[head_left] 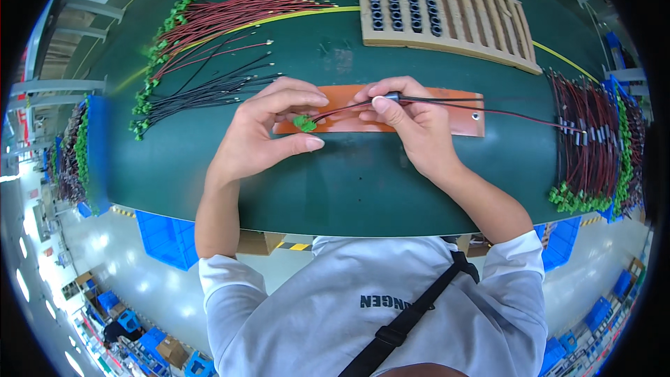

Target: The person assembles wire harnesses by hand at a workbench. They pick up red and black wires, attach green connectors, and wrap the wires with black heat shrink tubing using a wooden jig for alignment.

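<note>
A red-and-black wire pair (481, 107) with a green connector (305, 123) on its left end lies across an orange-brown strip (457, 122). My right hand (419, 122) pinches the wires at a dark grey cylindrical sleeve (393, 96), between thumb and fingers. From there the wires run right, toward a pile of similar cables. Around the green connector, my left hand (262, 126) is open, its thumb below and its fingers above, with a gap between them. Whether any left finger touches the connector is hard to make out.
A slotted tan tray (453, 45) at the back right carries rows of dark ring-shaped parts (405, 1). Red wires (244, 10) and black wires (209, 91) with green connectors spread at the left. Finished-looking cables with grey sleeves (583, 136) lie at the right edge of the green table (307, 199).
</note>
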Motion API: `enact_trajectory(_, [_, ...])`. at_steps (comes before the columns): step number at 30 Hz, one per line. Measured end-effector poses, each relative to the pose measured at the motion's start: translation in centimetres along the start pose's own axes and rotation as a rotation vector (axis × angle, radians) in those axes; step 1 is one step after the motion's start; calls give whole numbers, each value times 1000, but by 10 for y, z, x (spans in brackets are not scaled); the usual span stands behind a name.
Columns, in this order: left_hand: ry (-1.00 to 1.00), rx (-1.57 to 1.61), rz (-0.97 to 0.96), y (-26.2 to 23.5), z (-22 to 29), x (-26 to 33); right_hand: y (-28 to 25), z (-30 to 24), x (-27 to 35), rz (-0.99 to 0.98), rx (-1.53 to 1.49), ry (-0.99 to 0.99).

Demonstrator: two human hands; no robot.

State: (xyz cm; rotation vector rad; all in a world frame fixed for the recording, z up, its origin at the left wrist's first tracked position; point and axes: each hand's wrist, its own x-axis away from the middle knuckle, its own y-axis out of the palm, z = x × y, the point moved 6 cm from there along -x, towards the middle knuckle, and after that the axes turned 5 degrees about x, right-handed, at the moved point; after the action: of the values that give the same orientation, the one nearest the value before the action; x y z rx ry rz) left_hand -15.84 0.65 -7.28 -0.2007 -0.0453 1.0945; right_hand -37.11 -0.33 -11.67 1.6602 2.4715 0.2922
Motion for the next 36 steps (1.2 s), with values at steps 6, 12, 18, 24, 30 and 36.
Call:
enact_trajectory(6, [-74,347,139,-28,-44,18,10,16,-4,-43,-134,-16])
enact_trajectory(12, [-145,419,331,-25,-47,15,8,22,-3,-33,-69,-32])
enact_trajectory(18, [11,173,357,-28,-40,15,8,21,-6,-39,-30,-38])
enact_trajectory(24, [-53,-128,415,-24,-33,13,11,19,-7,-56,-158,-50])
enact_trajectory(30, [163,-310,367,-26,-34,13,10,20,-6,-85,-117,-22])
enact_trajectory(36, [40,-177,465,-25,-36,12,11,22,-7,-78,-159,20])
